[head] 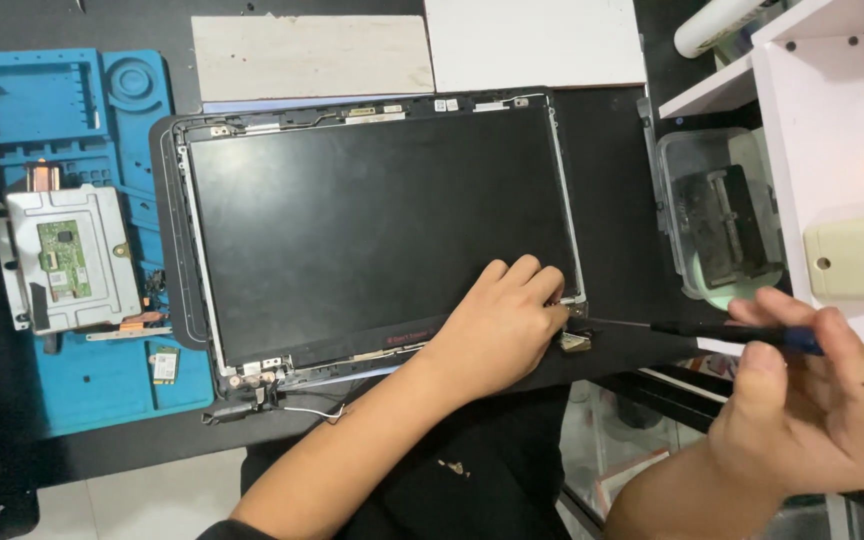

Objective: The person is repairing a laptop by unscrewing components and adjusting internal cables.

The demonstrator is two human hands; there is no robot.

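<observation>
A laptop screen panel (372, 220) lies face up in its black lid shell, bezel off, with metal hinges along the near edge. My left hand (497, 325) rests on the panel's near right corner, fingers curled beside the right hinge (574, 341). My right hand (812, 400) holds a thin black-handled screwdriver (712, 330), whose tip points at that right hinge. The left hinge (252, 378) sits at the near left corner with loose wires trailing from it.
A blue repair mat (72, 120) at left carries a metal bracket with a green circuit board (64, 258) and a small card (164, 365). A clear plastic tub (722, 215) and a white shelf unit (832, 120) stand at right. Two pale boards (312, 55) lie behind.
</observation>
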